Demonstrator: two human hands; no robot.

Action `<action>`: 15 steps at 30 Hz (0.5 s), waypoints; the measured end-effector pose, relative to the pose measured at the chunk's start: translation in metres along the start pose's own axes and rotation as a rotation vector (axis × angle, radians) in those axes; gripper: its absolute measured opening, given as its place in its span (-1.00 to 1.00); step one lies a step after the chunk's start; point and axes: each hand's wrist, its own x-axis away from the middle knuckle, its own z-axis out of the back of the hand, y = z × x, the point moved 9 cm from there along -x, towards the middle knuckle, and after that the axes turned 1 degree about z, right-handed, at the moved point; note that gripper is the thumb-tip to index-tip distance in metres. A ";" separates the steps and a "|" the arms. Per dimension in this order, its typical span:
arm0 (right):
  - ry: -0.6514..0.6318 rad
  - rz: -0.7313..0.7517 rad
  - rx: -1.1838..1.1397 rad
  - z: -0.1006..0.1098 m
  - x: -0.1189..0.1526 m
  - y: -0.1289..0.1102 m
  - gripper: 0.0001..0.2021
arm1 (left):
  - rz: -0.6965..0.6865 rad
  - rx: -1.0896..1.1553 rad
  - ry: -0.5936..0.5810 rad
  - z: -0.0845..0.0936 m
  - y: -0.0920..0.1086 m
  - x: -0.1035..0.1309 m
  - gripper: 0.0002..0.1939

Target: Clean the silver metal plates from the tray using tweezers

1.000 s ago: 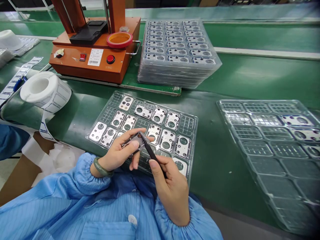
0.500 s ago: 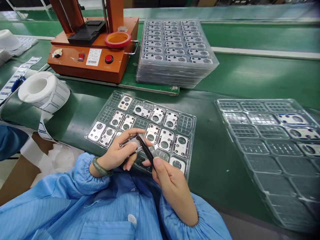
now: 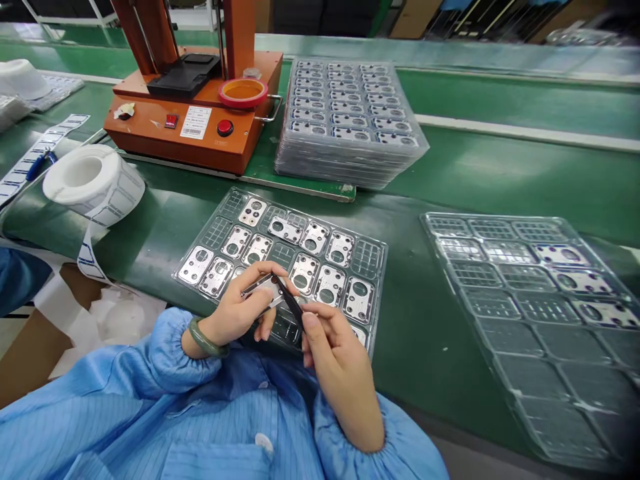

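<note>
My left hand [image 3: 239, 312] is closed around a small metal plate [image 3: 276, 300], thumb on its face. Black tweezers [image 3: 291, 303], pinched in my right hand [image 3: 343, 357], slant up to the plate's upper corner; their tips meet it close to my left fingers. Whether the tips grip anything is too small to tell. Beneath both hands lies a clear plastic tray [image 3: 367, 259] with several similar silver plates, each with a round hole, in its compartments. My hands hide the tray's near middle part.
An orange press machine [image 3: 165, 143] bears a roll of red tape [image 3: 243, 93]. Right of it rises a stack of filled clear trays [image 3: 345, 157]. A roll of labels [image 3: 95, 187] stands at left, near blue-handled pliers [image 3: 40, 165]. Another clear tray [image 3: 515, 333] lies at right.
My right hand has moved slightly up and left, its fingers closer to the plate along the tweezers. My left hand keeps its hold. The whole view has shifted slightly.
</note>
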 end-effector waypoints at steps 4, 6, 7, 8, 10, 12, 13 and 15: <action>0.139 0.262 0.168 0.006 0.003 -0.023 -0.76 | 0.020 -0.032 0.055 0.000 0.006 0.000 -0.79; 0.152 0.362 0.224 0.006 0.000 -0.030 -0.81 | 0.053 -0.058 0.079 0.002 0.007 0.000 -0.77; 0.148 0.384 0.227 0.006 -0.003 -0.031 -0.83 | 0.072 -0.076 0.099 0.004 0.008 -0.001 -0.75; 0.128 0.384 0.214 0.005 -0.009 -0.030 -0.84 | 0.092 -0.096 0.123 0.008 0.007 -0.001 -0.73; 0.083 0.361 0.182 0.001 -0.022 -0.027 -0.83 | 0.122 -0.129 0.173 0.016 0.005 -0.002 -0.70; 0.018 0.328 0.175 -0.006 -0.036 -0.025 -0.83 | 0.123 -0.138 0.217 0.025 0.004 -0.001 -0.67; -0.015 0.319 0.171 -0.010 -0.042 -0.026 -0.82 | 0.115 -0.130 0.232 0.030 0.004 -0.001 -0.66; -0.071 0.317 0.178 -0.019 -0.051 -0.029 -0.83 | 0.095 -0.097 0.272 0.038 0.004 0.001 -0.64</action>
